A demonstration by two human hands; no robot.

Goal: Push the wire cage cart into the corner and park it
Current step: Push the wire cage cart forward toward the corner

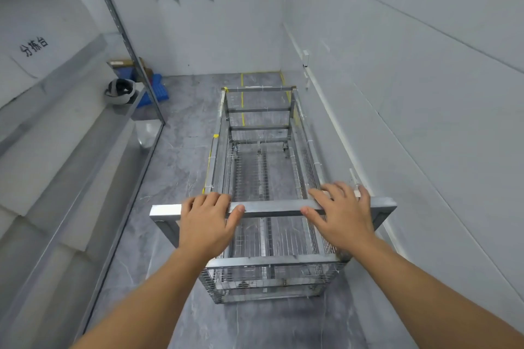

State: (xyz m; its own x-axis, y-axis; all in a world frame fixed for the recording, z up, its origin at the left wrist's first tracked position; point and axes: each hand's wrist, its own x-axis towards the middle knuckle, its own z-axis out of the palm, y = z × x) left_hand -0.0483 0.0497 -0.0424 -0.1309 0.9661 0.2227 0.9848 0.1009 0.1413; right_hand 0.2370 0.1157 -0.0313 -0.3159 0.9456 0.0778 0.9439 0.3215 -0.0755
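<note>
A long metal wire cage cart (256, 127) stands on the grey floor, pointing toward the far right corner and close along the right wall. It is empty. Its flat metal handle bar (272, 206) runs across the near end. My left hand (208, 221) is on the left part of the bar, thumb underneath and fingers over the top. My right hand (341, 214) lies on the right part, fingers spread, thumb under the bar. Yellow tape lines (242, 93) mark a bay on the floor at the corner, ahead of the cart's far end.
A metal shelving unit (85, 150) with white padded sheets lines the left side; a white headset (120, 91) sits on its shelf. A blue crate (157, 88) and cardboard box (124, 64) lie at the back left. White wall (411, 93) runs close on the right.
</note>
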